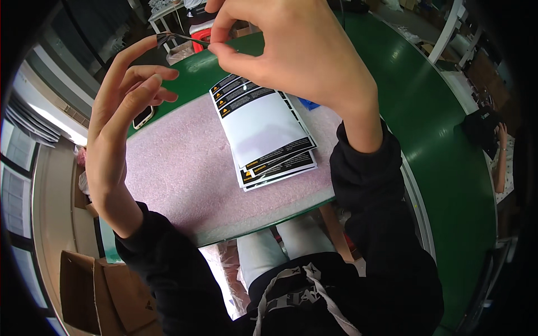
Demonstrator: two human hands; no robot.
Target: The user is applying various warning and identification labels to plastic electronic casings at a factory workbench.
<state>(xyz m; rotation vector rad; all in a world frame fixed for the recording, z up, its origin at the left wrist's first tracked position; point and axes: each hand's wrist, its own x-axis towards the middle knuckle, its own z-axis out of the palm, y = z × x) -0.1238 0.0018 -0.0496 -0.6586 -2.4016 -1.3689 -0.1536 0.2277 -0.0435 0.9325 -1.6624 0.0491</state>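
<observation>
Both of my hands are raised over the table. My right hand (305, 53) pinches one end of a thin dark strip (193, 40) between thumb and forefinger. The strip's other end touches the forefinger tip of my left hand (120, 112), whose fingers are curved and apart; its kind is too small to make out. Beneath my hands lies a stack of printed sheets (266, 129), white with black bands and small yellow-orange warning triangles. The sheets are slightly fanned and rest on a pink foam mat (179, 162). My right hand hides part of the stack's far edge.
A phone (144, 117) lies by the mat's left edge on the green table (193, 75). Something blue (309, 104) sits beside the stack. An open cardboard box (106, 291) stands at lower left. At the far right another person's arm (500, 162) shows. A red stool (200, 38) stands beyond the table.
</observation>
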